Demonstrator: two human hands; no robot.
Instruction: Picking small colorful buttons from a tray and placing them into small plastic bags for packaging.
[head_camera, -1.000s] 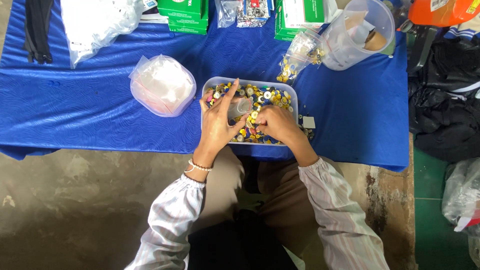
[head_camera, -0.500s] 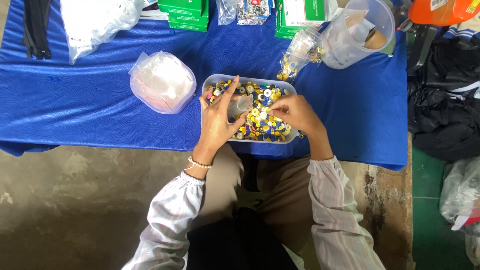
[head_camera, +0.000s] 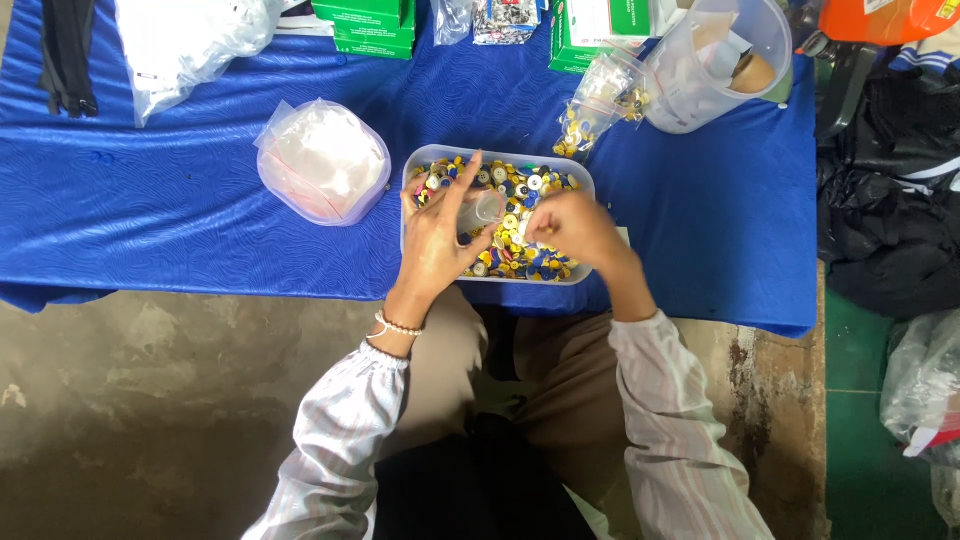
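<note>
A: Item one, left hand (head_camera: 440, 235)?
B: Fingers curled round a small clear cup (head_camera: 482, 212), held over the tray.
A: Right hand (head_camera: 572, 228)?
B: Pinched closed just beside the cup; what it pinches is too small to tell.
A: Tray?
B: Clear tray (head_camera: 497, 157) of yellow and blue buttons (head_camera: 520, 255), on the blue worktop (head_camera: 200, 200), beside a white bagged bundle (head_camera: 322, 160).

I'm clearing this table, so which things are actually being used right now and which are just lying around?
In use:
left hand
right hand
clear tub of small coloured pieces
small clear cup

Lying about:
lidded white tub
small bag of yellow pieces
clear jug
green boxes
black zips
</note>
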